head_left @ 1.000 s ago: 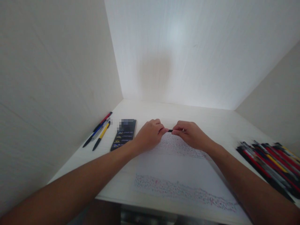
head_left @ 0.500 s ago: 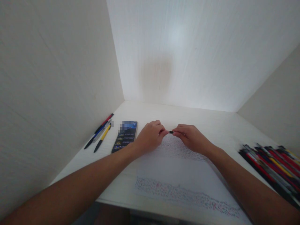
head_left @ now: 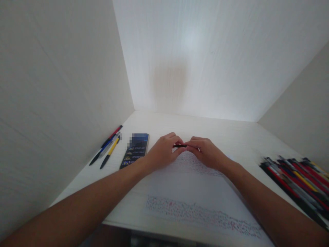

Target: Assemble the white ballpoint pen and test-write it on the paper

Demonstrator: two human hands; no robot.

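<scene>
Over the top part of a written sheet of paper, both of my hands meet at a thin black pen, mostly hidden by the fingers. My left hand pinches it from the left, with a gap showing between its thumb and curled fingers. From the right, the thumb and fingertips of my right hand close on its other end. The fingertips of the two hands touch or nearly touch. Rows of small dark writing fill the sheet's top, and a band of blue and red marks crosses its bottom.
A phone with a lit screen lies left of my left hand. Beyond it, several pens rest along the left wall. A large row of pens lies at the right. White panels enclose the desk.
My right hand has shifted left, bringing the fingertips together. The black pen now shows inside my left hand's grip rather than in a gap between the hands. The view has shifted slightly.
</scene>
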